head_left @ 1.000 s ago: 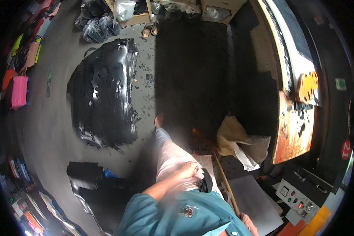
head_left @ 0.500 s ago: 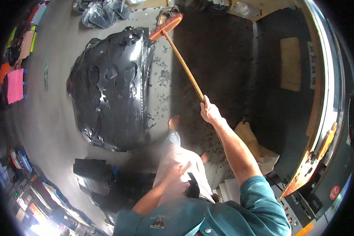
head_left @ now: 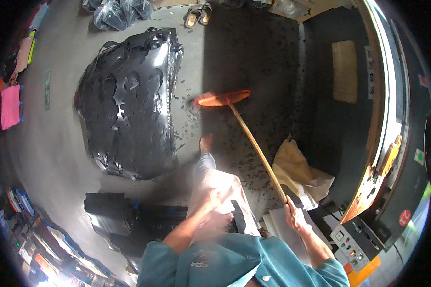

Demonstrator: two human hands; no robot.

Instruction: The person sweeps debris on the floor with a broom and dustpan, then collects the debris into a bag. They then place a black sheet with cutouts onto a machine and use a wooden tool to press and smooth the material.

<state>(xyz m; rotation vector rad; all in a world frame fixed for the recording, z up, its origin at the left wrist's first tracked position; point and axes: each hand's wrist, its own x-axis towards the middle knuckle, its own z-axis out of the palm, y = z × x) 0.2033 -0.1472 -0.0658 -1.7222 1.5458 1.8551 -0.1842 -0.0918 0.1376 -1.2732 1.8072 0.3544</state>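
My right hand (head_left: 296,215) is wrapped round the upper end of a broom's wooden handle (head_left: 257,145). The broom's orange head (head_left: 224,99) with reddish bristles is down on the floor ahead of me, among small black scraps (head_left: 191,117). Left of it lies a wide stack of shiny black sheets (head_left: 129,110) with cut-out holes and ragged edges. My left hand (head_left: 215,210) is in front of my pale trousers, at the thigh; its fingers are too washed out to make out.
Sandals (head_left: 197,16) stand at the far side, right of dark plastic bags (head_left: 122,14). A beige sack (head_left: 299,172) slumps beside the handle. A machine with a control panel (head_left: 350,246) stands at the lower right. More black sheet (head_left: 109,210) lies near left, by a cluttered shelf (head_left: 48,248).
My right hand has drawn back toward me, pulling the broom head from beside the sandals to the middle of the floor. The sandals now show fully. The left hand stays at the thigh.
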